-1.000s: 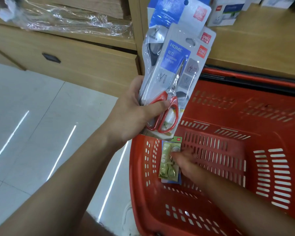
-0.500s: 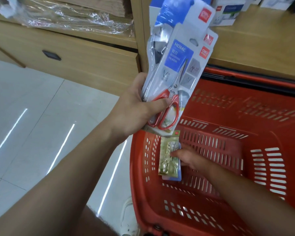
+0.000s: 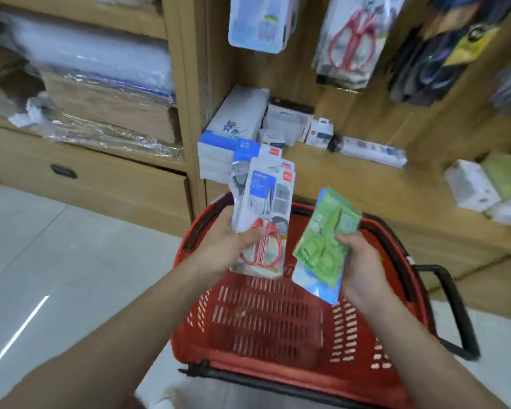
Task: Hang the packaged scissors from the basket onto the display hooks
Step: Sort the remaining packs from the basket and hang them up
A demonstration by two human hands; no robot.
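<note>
Above the red basket, both hands are raised, well apart from each other, each gripping stock.

Item 1. Left hand: fingers and thumb closed round the lower part of a fanned stack of packaged scissors. The front card is white with a blue label panel and a red brand tag at its top corner. The scissors inside have red handles, blades pointing up. Further cards sit behind it, offset to the left; their number cannot be told. The stack is held upright over the basket's far-left corner.

Item 2. Right hand: thumb pinching a green pack against the fingers. The pack tilts to the right, with a blue-backed card showing below its lower edge. Contents blurred. Held over the far-right part of the basket, near the stack, not touching it.

Item 3. Basket: slotted plastic, black trim at the rim, black handle at the right side. It stands on the pale tiled floor, far end close to the wooden unit.

Item 4. Wooden display panel: hanging blister packs, all blurred.
- one blue pack
- one pack with red-handled scissors
- darker packs at the right

Item 5. Shelf below the panel:
- white-and-blue boxes at its left end
- small white boxes beside them
- pale packets at its right end

Item 6. Left bay: plastic-wrapped stock above a drawer with a dark pull.
</note>
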